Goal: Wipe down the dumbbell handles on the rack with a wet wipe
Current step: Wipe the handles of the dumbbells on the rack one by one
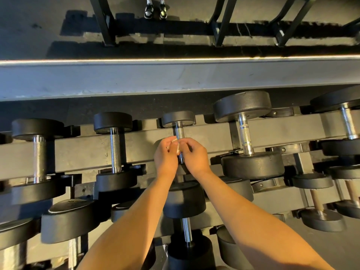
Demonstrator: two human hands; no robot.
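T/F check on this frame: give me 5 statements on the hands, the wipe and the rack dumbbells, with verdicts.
1. The left hand and the right hand are both at one dumbbell handle on the top row. True.
2. The wet wipe lies on the floor. False: both hands pinch it at that handle.
3. The dumbbell to the right has larger heads than the one being wiped. True.
4. The left hand grips the far-left dumbbell. False: it is at the middle handle, beside the right hand.
5. A pair of shoes shows at the top of the view. True.
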